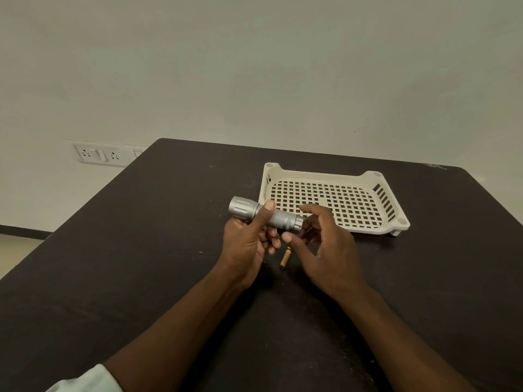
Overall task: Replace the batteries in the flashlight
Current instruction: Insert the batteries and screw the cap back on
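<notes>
One battery (284, 258) lay on the table (141, 264) below the hands, so the swap looked partly done. Left hand (249, 244) gripped the flashlight (266, 215) mid-barrel; right hand (325, 244), fingers loosely spread, was at its tail end. No readable labels.
</notes>
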